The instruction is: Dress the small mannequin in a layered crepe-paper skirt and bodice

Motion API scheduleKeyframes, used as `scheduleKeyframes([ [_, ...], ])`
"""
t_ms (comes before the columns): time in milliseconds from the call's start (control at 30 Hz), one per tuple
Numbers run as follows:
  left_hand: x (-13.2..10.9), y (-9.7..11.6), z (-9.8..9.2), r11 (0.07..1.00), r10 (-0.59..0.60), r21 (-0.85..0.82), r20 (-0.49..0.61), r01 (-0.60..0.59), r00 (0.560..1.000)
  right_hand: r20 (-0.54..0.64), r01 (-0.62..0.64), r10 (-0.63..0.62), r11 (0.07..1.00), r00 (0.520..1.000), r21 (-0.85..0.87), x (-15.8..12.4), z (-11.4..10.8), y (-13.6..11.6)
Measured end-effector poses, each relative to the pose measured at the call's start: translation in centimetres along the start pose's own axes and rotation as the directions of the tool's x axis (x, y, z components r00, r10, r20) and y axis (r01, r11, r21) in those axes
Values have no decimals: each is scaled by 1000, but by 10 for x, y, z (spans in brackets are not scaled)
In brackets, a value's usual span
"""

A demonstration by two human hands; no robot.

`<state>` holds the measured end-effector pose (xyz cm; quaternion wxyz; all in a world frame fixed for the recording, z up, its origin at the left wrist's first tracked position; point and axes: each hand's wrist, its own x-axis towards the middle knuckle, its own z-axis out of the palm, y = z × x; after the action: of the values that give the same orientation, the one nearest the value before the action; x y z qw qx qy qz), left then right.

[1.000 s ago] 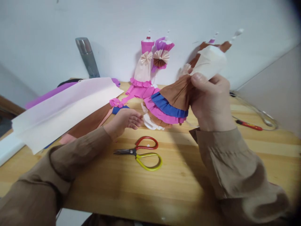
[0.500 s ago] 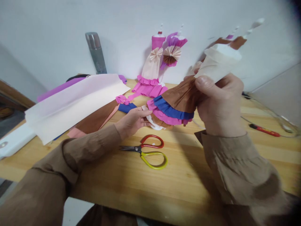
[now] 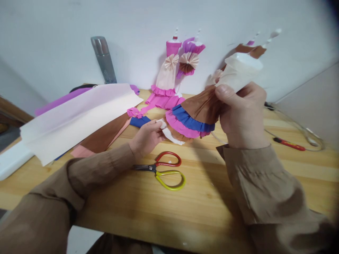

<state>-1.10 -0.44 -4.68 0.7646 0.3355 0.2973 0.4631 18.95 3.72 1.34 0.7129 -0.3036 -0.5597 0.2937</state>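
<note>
My right hand (image 3: 242,116) is closed round the waist of a paper dress (image 3: 203,109), holding it tilted above the table. The dress has a cream bodice, a brown skirt and blue, pink and white ruffles at the hem. My left hand (image 3: 147,137) pinches the white bottom ruffle (image 3: 169,134) at the hem's left edge. Red-and-yellow-handled scissors (image 3: 161,169) lie shut on the wooden table (image 3: 201,204) just below my left hand.
Two finished paper dresses (image 3: 172,76) lean against the white wall. Sheets of cream, brown, pink and purple crepe paper (image 3: 76,116) lie to the left. A metal flask (image 3: 103,60) stands behind them. A red-handled tool (image 3: 288,144) and a cable lie at the right.
My left hand moved from resting open on the table to the hem and closed on the white ruffle. My right hand kept hold of the dress.
</note>
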Motion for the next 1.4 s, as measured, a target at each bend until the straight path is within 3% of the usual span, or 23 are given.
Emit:
scheduleKeyframes([
  [200, 2, -5, -2, 1000, 4, -11, -30, -4, 1000, 37, -9, 9, 1000, 999, 4, -2, 3, 0],
  [433, 4, -9, -10, 1000, 2, 15, 107, -3, 994, 51, 14, -15, 1000, 999, 28, -3, 1, 2],
  [800, 8, -9, -11, 1000, 17, -20, -87, -19, 996, 96, 32, -22, 993, 995, -110, -9, 3, 1],
  [933, 7, -11, -11, 996, -52, -68, 2, 52, 999, 89, 50, -36, 986, 995, -160, -10, 4, 1],
  [1033, 6, -14, -11, 999, -11, -36, 76, 13, 997, 76, 41, -26, 978, 997, -203, -11, 4, 3],
  [1233, 5, -17, -11, 999, -4, -43, 60, 6, 998, 110, 48, -12, 941, 994, -335, -11, 2, 11],
  [1400, 8, -19, -10, 992, 122, -19, 30, -121, 992, 148, 34, 20, 935, 989, -353, -13, 4, 8],
])
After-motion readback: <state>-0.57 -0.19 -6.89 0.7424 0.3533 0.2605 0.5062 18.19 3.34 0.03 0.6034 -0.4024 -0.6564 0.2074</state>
